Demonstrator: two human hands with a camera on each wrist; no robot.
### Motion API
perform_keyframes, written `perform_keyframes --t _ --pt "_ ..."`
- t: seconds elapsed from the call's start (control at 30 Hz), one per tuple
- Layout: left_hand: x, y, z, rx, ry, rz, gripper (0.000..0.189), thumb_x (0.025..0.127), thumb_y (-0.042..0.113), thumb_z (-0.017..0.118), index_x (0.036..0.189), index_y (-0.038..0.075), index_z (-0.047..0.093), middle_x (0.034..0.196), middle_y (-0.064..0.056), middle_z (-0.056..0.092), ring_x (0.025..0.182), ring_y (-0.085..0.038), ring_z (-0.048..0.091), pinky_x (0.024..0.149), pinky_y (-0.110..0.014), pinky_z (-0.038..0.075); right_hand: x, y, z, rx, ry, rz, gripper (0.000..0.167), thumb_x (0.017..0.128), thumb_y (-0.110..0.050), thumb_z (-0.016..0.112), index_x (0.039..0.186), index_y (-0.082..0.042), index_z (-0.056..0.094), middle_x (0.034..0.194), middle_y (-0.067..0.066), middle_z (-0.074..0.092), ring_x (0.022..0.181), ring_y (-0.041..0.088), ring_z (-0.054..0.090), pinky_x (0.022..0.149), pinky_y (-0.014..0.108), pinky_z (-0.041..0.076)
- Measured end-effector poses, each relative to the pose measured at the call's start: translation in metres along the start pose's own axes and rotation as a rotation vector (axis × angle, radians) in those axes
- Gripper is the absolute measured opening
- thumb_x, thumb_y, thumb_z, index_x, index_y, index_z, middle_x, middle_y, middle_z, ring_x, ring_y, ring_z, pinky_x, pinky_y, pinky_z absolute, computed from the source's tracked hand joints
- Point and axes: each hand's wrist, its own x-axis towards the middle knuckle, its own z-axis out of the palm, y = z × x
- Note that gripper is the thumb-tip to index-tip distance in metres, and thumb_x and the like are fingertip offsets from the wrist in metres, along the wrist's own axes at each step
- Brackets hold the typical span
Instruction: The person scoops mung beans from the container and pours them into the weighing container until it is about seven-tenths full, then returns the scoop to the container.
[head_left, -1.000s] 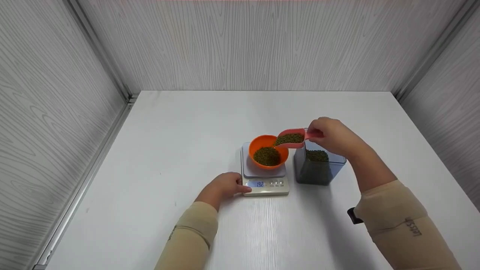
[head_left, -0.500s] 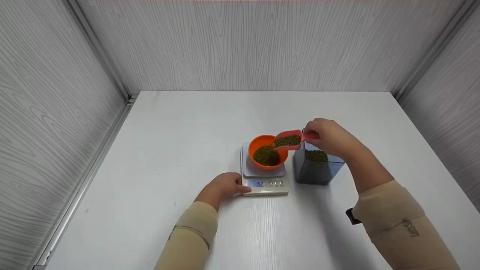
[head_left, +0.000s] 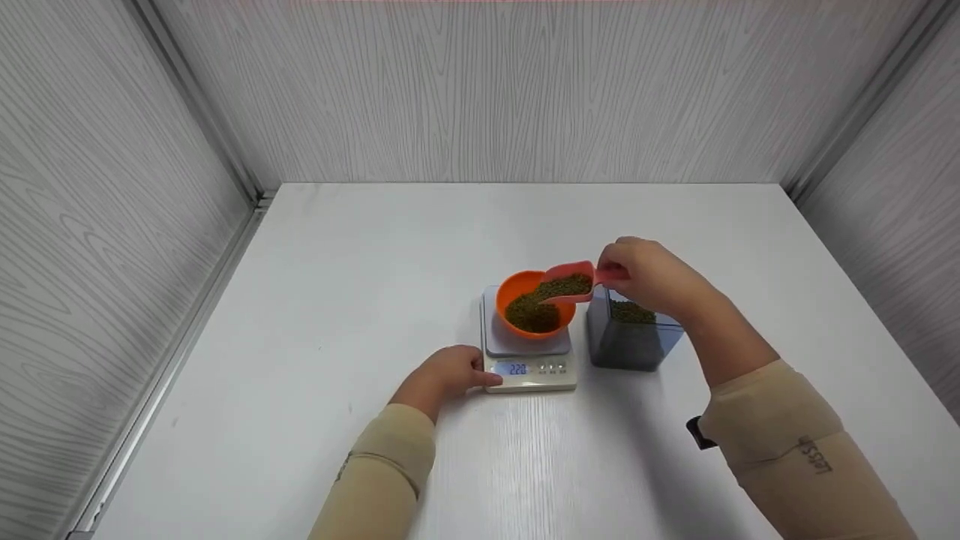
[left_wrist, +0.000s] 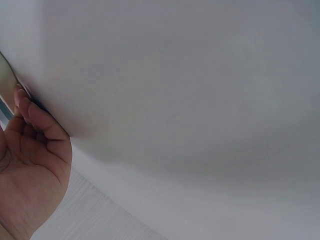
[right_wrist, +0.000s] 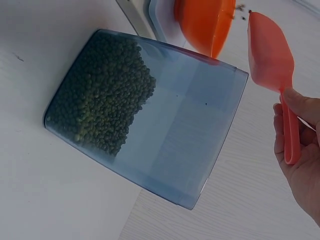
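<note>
My right hand [head_left: 645, 274] grips the handle of a red scoop [right_wrist: 272, 55] filled with small green beans that look like mung beans. The scoop tilts over the rim of an orange bowl [head_left: 509, 298], and beans slide off its lip, some caught in mid-air in the right wrist view. A heap of beans [head_left: 534, 316] lies in the bowl, which sits on a white digital kitchen scale [head_left: 555, 381] reading about 220. My left hand [head_left: 448, 370] holds the scale's left front corner, thumb on top beside the display and fingers [left_wrist: 42, 120] curled against its side.
A tinted clear bin [right_wrist: 185, 135], partly filled with the same beans, stands just right of the scale, below the right hand. Grey wood-grain panels [head_left: 525, 90] enclose the white table [head_left: 360, 247] at the back and sides.
The scoop has shifted a little left and tipped further over the bowl, and beans are flowing out. The reading went from 192 to about 220. The left hand stayed put.
</note>
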Motion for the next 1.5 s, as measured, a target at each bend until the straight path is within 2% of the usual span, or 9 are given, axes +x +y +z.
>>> perform_keyframes --t 0.33,0.7,0.97,1.2,1.5 --pt "0.001 0.000 0.001 0.002 0.000 -0.002 0.036 0.076 0.046 0.069 0.072 0.014 0.052 0.068 0.001 0.046 0.070 -0.017 0.045 0.062 -0.029 0.033 -0.004 0.006 0.001 -0.021 -0.039 0.007 0.013 0.083 -0.001 0.062 0.096 -0.005 0.063 0.089 0.007 0.057 0.082 0.023 0.052 0.074 0.038 0.047" --pt "0.002 -0.001 0.002 0.006 -0.002 0.000 0.037 0.076 0.047 0.069 0.072 0.015 0.052 0.069 0.002 0.046 0.070 -0.016 0.045 0.062 -0.029 0.034 -0.009 0.009 -0.004 -0.061 -0.003 -0.023 0.012 0.082 0.002 0.062 0.093 -0.003 0.062 0.088 0.009 0.057 0.080 0.024 0.052 0.071 0.038 0.047" --pt "0.003 -0.001 0.002 -0.004 0.003 -0.013 0.037 0.076 0.047 0.069 0.071 0.015 0.053 0.068 0.001 0.046 0.071 -0.017 0.045 0.062 -0.030 0.034 -0.007 0.005 -0.002 -0.095 0.021 -0.022 0.014 0.081 0.000 0.064 0.094 -0.004 0.063 0.086 0.006 0.056 0.080 0.022 0.052 0.071 0.037 0.048" --pt "0.001 0.000 0.001 -0.004 -0.004 -0.006 0.036 0.077 0.046 0.069 0.072 0.014 0.053 0.068 0.001 0.046 0.070 -0.017 0.045 0.062 -0.029 0.033 -0.007 -0.002 -0.002 -0.145 0.071 -0.070 0.017 0.078 0.005 0.065 0.092 -0.003 0.063 0.085 0.007 0.055 0.082 0.023 0.050 0.072 0.037 0.046" --pt "0.000 0.001 -0.001 0.018 -0.017 -0.019 0.035 0.078 0.046 0.067 0.074 0.014 0.053 0.070 0.002 0.046 0.071 -0.017 0.046 0.063 -0.029 0.034 -0.005 -0.007 -0.002 -0.196 0.092 -0.081 0.017 0.078 0.004 0.066 0.092 -0.003 0.063 0.085 0.009 0.056 0.084 0.025 0.050 0.073 0.037 0.047"
